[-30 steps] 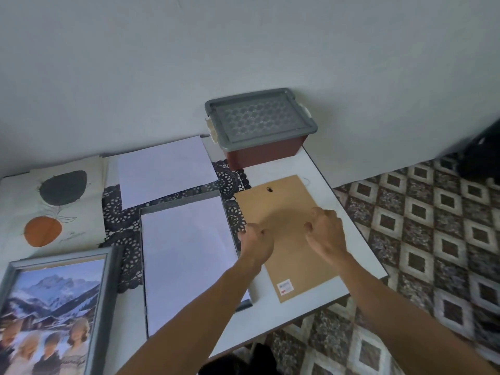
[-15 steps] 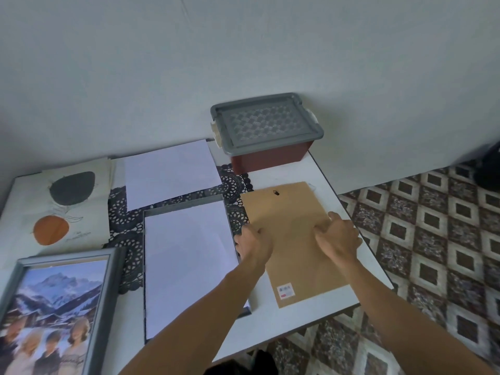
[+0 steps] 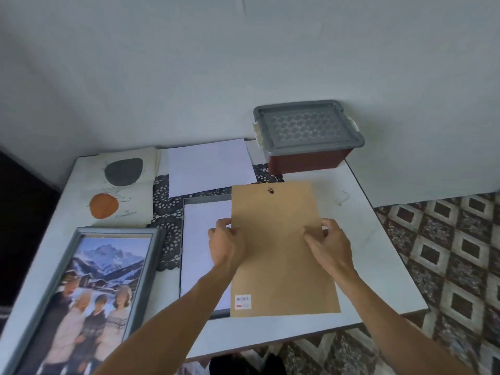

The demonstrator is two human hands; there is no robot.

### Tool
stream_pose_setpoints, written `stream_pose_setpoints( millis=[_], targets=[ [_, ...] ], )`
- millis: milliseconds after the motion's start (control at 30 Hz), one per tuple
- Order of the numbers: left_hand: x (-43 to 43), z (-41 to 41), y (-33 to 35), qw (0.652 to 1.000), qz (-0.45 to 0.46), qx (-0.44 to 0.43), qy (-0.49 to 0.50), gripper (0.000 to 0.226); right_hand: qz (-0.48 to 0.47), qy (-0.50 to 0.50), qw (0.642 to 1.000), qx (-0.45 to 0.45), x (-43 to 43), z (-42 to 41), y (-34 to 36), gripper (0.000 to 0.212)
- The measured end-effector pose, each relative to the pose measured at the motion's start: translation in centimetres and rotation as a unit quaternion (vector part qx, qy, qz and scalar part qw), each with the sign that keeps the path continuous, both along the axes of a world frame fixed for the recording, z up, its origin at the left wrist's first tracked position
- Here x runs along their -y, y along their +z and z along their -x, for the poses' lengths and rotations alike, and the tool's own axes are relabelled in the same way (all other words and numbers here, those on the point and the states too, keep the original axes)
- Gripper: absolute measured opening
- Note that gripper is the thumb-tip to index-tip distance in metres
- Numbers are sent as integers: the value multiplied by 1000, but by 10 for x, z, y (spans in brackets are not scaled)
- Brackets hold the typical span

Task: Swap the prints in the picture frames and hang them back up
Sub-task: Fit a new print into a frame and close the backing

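The left hand [image 3: 227,246] grips the left edge of the brown backing board [image 3: 281,266], fingers curled round it. The right hand [image 3: 331,246] grips the right edge the same way. The board sits at centre frame, hanger hook [image 3: 270,190] toward the wall, overlapping the right side of the open grey frame [image 3: 205,200], which holds a white sheet [image 3: 203,239]. Whether the board rests on the frame cannot be told. The framed family photo [image 3: 94,293] lies lower left, and the print with black and orange shapes [image 3: 121,185] upper left, on the white table [image 3: 378,253].
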State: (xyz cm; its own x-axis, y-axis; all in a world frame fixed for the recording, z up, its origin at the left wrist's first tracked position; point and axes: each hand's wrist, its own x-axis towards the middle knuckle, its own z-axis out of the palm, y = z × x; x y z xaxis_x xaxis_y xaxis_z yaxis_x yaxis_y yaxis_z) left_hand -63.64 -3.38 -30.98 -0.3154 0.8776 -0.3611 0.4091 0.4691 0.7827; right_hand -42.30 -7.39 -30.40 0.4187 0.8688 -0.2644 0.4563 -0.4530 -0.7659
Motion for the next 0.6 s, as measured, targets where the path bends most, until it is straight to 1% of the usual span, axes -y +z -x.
stream_pose_setpoints(
  millis=[67, 167, 300, 433, 500, 600],
  targets=[
    [2, 26, -5, 999, -16, -42, 0, 37, -7, 27, 999, -21, -2, 23, -1, 40],
    [5, 60, -11, 996, -22, -87, 0, 38, -25, 57, 998, -31, -7, 59, -7, 43],
    [7, 94, -15, 990, 1, -137, -14, 38, -20, 95, 995, -16, -14, 94, -12, 51],
    [8, 111, -17, 977, -4, -204, -61, 33, -7, 111, 994, -6, -22, 114, -17, 50],
    [8, 116, -20, 973, -9, -223, -58, 32, -8, 113, 994, -1, -23, 120, -18, 50],
    [9, 122, -26, 975, -3, -218, -35, 32, 1, 116, 993, 2, -25, 124, -18, 56]
  ],
)
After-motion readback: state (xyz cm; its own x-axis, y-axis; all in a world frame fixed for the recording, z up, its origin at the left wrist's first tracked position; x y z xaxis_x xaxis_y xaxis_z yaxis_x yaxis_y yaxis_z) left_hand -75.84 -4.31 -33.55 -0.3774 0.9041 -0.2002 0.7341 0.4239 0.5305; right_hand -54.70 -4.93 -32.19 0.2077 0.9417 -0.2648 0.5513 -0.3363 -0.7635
